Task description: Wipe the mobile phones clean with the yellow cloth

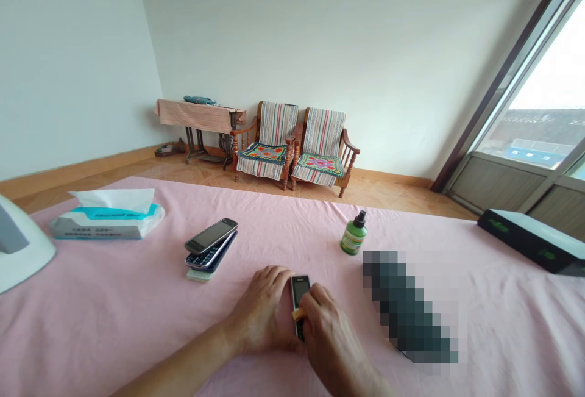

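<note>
A small dark mobile phone [300,287] with a screen at its top and keys lower down is between my hands, low over the pink cloth. My left hand [262,305] grips its left side, fingers at the upper edge and thumb near the bottom. My right hand [326,324] is closed on a small yellowish piece [298,314] resting across the phone below its screen; most of that piece is hidden by the fingers. To the left, several phones [211,237] are stacked askew. Beyond my right hand stands a green spray bottle [353,237] with a black top.
A pink cloth [150,299] covers the surface. A tissue pack [107,220] and a white rounded object [22,244] lie left. On the right are a blurred-out dark object [406,311] and a black box [525,241]. Two wooden chairs [320,141] stand beyond.
</note>
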`<state>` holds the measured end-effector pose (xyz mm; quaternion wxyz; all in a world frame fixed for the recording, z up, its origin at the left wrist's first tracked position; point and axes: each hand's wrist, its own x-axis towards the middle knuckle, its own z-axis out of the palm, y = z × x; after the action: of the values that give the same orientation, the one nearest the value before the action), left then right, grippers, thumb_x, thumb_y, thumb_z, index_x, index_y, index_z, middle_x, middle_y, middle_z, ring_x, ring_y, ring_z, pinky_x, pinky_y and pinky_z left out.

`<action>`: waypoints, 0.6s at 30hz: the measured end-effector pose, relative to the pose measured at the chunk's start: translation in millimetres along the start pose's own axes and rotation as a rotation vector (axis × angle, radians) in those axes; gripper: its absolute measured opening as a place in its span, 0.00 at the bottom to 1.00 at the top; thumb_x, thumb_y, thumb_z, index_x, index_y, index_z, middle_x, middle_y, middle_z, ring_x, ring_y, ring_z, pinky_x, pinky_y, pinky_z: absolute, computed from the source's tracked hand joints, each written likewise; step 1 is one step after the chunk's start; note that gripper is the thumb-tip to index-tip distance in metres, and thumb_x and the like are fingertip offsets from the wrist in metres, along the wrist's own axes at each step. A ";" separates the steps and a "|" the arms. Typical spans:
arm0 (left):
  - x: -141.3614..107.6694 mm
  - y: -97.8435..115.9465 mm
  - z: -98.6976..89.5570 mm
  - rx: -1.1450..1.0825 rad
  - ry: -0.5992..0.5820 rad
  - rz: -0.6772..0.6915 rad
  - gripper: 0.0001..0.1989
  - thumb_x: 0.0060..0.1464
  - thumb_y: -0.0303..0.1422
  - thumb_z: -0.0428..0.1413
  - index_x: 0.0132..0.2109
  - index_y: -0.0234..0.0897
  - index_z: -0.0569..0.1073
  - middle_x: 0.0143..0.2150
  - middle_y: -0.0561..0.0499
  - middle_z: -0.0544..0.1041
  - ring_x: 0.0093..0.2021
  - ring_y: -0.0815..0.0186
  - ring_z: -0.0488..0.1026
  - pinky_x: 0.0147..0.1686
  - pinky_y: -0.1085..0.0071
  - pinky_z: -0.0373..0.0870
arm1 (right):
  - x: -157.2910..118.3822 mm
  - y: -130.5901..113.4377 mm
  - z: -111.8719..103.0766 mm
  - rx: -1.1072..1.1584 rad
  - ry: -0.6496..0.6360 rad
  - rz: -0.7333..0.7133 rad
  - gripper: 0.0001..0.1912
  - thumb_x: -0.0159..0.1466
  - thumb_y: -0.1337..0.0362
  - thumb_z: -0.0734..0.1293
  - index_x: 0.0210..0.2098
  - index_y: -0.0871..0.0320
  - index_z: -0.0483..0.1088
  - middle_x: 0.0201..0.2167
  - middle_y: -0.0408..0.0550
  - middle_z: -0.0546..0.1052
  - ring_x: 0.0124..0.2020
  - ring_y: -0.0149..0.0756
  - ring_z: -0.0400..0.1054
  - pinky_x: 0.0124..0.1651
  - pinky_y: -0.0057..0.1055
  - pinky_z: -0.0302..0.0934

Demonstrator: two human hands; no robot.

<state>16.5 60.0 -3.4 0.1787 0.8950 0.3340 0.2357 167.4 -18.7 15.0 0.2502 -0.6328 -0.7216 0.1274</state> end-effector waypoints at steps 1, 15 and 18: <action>-0.4 -0.3 0.2 0.001 0.000 0.000 0.43 0.28 0.48 0.67 0.53 0.41 0.62 0.52 0.45 0.69 0.50 0.50 0.65 0.52 0.56 0.61 | 0.2 -0.3 -1.1 -0.004 -0.006 0.018 0.15 0.57 0.83 0.58 0.31 0.60 0.69 0.36 0.50 0.71 0.35 0.35 0.65 0.36 0.27 0.56; -2.7 -2.2 2.0 0.005 0.010 0.013 0.39 0.31 0.43 0.65 0.53 0.41 0.62 0.52 0.46 0.69 0.50 0.51 0.66 0.51 0.57 0.60 | 2.1 1.3 1.6 0.009 0.034 0.062 0.14 0.56 0.83 0.59 0.30 0.61 0.70 0.33 0.50 0.71 0.33 0.36 0.65 0.35 0.27 0.55; -3.1 -2.3 2.4 0.008 0.022 0.017 0.39 0.30 0.42 0.66 0.53 0.40 0.62 0.51 0.46 0.69 0.50 0.52 0.66 0.52 0.57 0.60 | 1.3 0.2 4.1 0.025 0.044 0.027 0.15 0.55 0.84 0.59 0.29 0.60 0.70 0.34 0.50 0.72 0.35 0.36 0.65 0.36 0.27 0.55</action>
<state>14.6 59.2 -7.4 0.1697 0.8958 0.3294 0.2455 165.3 -16.8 11.7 0.2722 -0.6421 -0.7055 0.1259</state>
